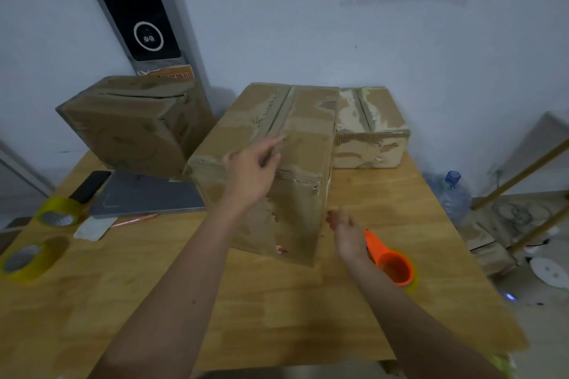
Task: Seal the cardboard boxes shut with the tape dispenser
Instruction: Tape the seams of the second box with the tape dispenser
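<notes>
Tape already runs along the top seam of the middle box [271, 144], and the left hand [251, 171] lies over that box's near top edge with fingers straight and relaxed, reaching toward the seam, most likely to press the strip flat or steady the box. Just right of the box's near corner, the right hand [346, 232] hovers over the desk [277, 311], fingers loosely spread and holding nothing. The orange tape dispenser [391, 261] lies on the desk touching or just beside that hand, so it seems set down within easy reach. Left of the middle box stands a tilted box [129, 126] whose flap gapes, probably unsealed. Right of it, touching, sits a smaller box [369, 129] with torn tape. Far left of the middle box, two spare tape rolls [58, 212] wait
</notes>
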